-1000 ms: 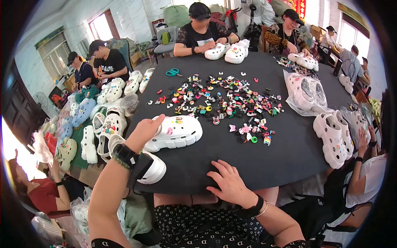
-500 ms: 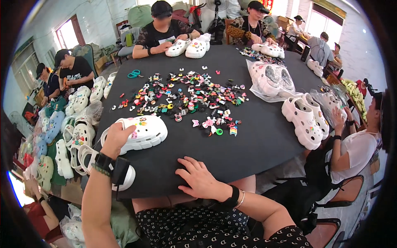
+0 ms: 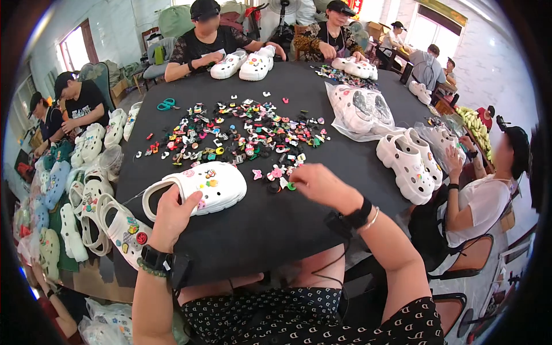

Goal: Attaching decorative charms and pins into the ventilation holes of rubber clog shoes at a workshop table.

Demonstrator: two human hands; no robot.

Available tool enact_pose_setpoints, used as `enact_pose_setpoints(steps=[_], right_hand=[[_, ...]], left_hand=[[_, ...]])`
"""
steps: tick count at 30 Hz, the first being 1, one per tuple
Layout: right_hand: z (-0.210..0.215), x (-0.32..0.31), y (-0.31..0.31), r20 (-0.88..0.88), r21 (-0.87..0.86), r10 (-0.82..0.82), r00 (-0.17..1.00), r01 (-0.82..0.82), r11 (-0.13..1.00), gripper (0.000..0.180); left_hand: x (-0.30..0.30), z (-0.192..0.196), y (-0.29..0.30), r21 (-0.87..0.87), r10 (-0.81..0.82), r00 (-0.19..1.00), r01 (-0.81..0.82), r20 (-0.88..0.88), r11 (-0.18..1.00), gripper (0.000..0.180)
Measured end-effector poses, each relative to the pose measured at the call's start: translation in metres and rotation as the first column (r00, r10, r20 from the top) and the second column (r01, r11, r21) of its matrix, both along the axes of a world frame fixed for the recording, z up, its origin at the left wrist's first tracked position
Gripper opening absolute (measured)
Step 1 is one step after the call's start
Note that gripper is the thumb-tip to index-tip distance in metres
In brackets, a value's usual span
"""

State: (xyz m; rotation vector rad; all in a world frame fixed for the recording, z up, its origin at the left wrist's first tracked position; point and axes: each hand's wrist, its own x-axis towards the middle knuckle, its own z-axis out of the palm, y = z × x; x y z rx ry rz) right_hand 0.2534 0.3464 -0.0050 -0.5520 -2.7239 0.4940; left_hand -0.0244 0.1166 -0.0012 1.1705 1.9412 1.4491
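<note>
We find the white clog (image 3: 224,187) on the near left part of the dark table (image 3: 241,247), its toe toward the right and its heel strap toward the left, with several coloured charms seated in its upper. The left hand (image 3: 173,214) grips it beside the foot opening, the thumb laid along the rim; the other fingers are mostly hidden, so we cannot tell how far they reach inside. The right hand (image 3: 323,187) hangs at the near edge of the loose charms (image 3: 241,132), fingers bent and drawn close together, the tips just beside a green ring charm (image 3: 291,186); we cannot tell whether they pinch anything. Near the right hand we also note a pink charm (image 3: 257,174), lying apart between the clog and the fingers. A second decorated clog (image 3: 129,233) lies at the near left, beside the left wrist. To do this step well, we judge that the left hand should keep the shoe steady without covering the upper, and that the right fingertips should take one piece by its edges, leaving its neighbours undisturbed. The heap looks dense, so we consider a mistaken or double pick the chief risk; working from the sparse near edge, as the right hand is placed to do, seems sound
</note>
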Motion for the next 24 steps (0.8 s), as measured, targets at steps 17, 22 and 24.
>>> enact_pose_setpoints(steps=[17, 22, 24], right_hand=[[-0.014, -0.034, 0.087, 0.211, 0.032, -0.132, 0.968, 0.128, 0.991, 0.01], [-0.021, -0.013, 0.088, 0.194, 0.032, -0.21, 0.958, 0.208, 0.978, 0.018], [-0.027, -0.013, 0.087, 0.243, -0.047, -0.274, 0.931, 0.294, 0.955, 0.02]], left_hand=[[-0.002, 0.002, 0.002, 0.029, -0.023, 0.999, 0.024, -0.043, 0.999, 0.037], [-0.007, -0.001, 0.007, 0.029, -0.012, 0.996, 0.014, -0.087, 0.999, 0.037], [-0.008, -0.002, 0.008, 0.03, -0.006, 0.995, 0.009, -0.102, 1.0, 0.037]])
